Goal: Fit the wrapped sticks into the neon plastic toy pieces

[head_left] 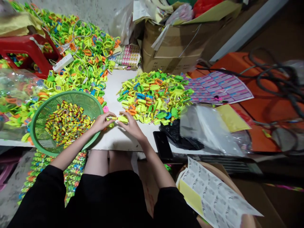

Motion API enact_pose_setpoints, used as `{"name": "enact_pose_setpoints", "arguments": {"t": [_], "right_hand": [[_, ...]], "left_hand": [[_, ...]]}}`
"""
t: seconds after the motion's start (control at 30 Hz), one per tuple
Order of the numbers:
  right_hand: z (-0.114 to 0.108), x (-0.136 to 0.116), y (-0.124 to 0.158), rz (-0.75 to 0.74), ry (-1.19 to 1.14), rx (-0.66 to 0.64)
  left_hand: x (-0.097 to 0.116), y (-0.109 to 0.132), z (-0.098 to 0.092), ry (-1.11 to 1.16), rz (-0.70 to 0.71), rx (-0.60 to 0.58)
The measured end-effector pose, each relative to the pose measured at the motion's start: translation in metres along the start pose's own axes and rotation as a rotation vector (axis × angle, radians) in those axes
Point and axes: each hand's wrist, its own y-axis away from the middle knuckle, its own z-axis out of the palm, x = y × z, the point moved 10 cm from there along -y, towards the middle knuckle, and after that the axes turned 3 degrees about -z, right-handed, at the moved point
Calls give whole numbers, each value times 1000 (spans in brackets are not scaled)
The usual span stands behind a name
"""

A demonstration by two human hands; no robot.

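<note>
My left hand (102, 121) and my right hand (131, 125) meet over the white table (114, 91), near its front edge. Together they pinch a small yellow plastic piece (118, 118), fingers closed on it from both sides. Just beyond my right hand lies a heap of green, yellow, blue and orange plastic pieces (154, 95). A green mesh basket (39, 122) with small yellow and red parts (66, 122) sits right beside my left hand.
A larger spread of the same coloured pieces (80, 50) covers the far left, by a red stool (23, 47). Cardboard boxes (173, 47) stand behind. Sticker sheets (218, 87), clear bags (209, 126), a black phone (162, 144) and printed paper (213, 196) lie right.
</note>
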Motion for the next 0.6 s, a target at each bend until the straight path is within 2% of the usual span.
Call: {"name": "enact_pose_setpoints", "arguments": {"t": [0.13, 0.37, 0.5, 0.6], "right_hand": [[-12, 15, 5, 111, -171, 61], [4, 15, 11, 153, -325, -52], [9, 31, 18, 320, -484, -4], [12, 39, 21, 378, -499, 17]], "left_hand": [[9, 1, 1, -7, 36, -17], [10, 4, 3, 1, 91, -18], [9, 3, 0, 8, 95, 28], [13, 4, -1, 17, 118, 24]]}}
